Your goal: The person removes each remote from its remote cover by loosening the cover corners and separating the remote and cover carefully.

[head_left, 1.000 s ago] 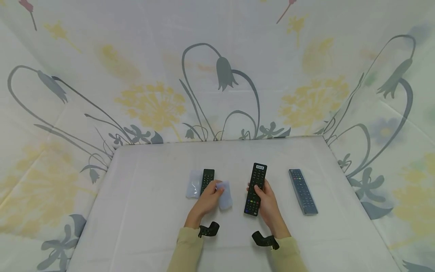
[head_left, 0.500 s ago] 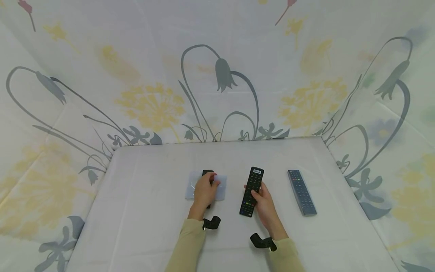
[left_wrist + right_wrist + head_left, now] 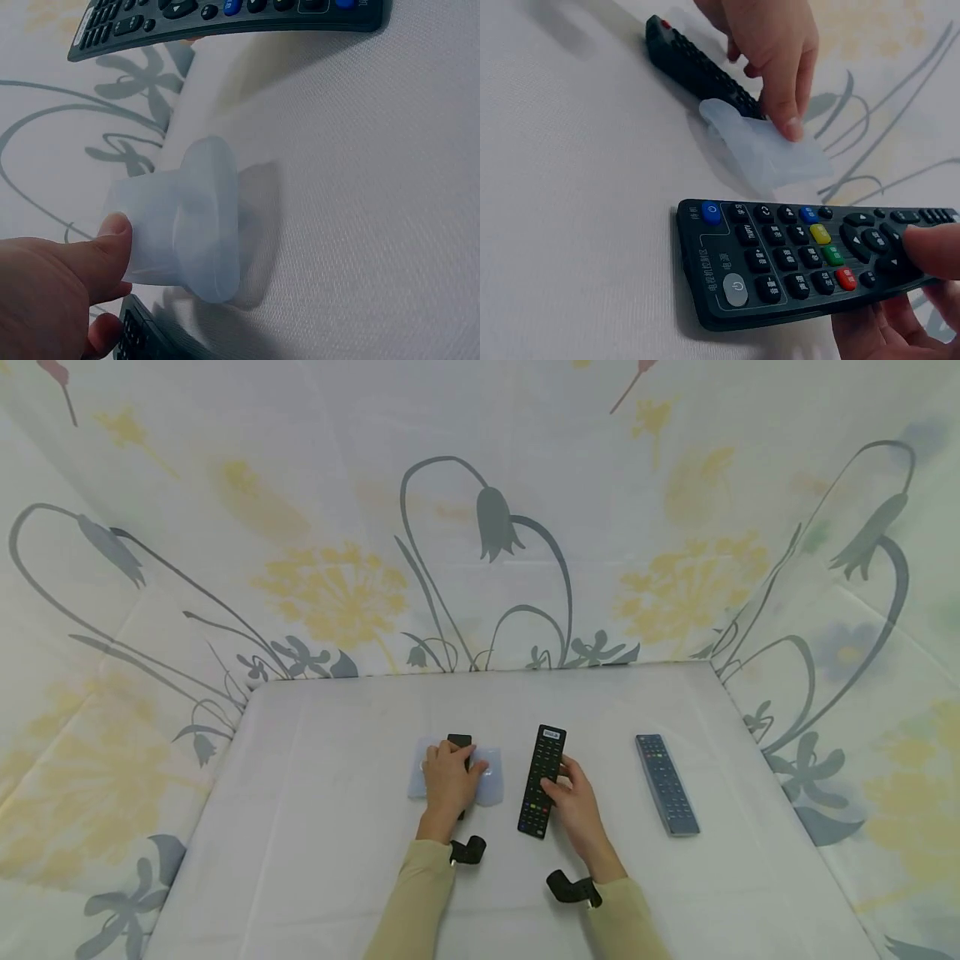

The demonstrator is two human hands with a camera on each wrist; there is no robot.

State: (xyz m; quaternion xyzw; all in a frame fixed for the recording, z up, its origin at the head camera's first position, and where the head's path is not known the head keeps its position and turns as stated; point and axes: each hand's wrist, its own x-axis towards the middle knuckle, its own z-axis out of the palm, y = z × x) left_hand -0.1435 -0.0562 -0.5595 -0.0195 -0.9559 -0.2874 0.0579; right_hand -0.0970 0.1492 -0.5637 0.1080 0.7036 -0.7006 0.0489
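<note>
My left hand (image 3: pixel 450 781) lies over a dark remote control (image 3: pixel 459 742) on the white table, hiding most of its keys. Its thumb touches a translucent bluish plastic piece (image 3: pixel 202 221) on the remote's right side; whether a finger pinches it from behind is hidden. Another translucent piece (image 3: pixel 416 783) lies on the remote's left, partly beneath the fingers. In my right hand (image 3: pixel 579 806) is a black remote control (image 3: pixel 739 259) with coloured buttons and a white label at its far end. The thumb presses its top face and the fingers support it from below.
A grey-blue remote control (image 3: pixel 667 785) lies slightly slanted to the right of my right hand. Walls of flower-printed cloth (image 3: pixel 480 602) enclose the white tabletop (image 3: pixel 330 827) at the back and both sides. Each wrist wears a black camera mount (image 3: pixel 573 889).
The left hand has brought one translucent piece leftward against the lying remote's right side, and its fingers now cover that remote. The right hand has shifted left with the black remote.
</note>
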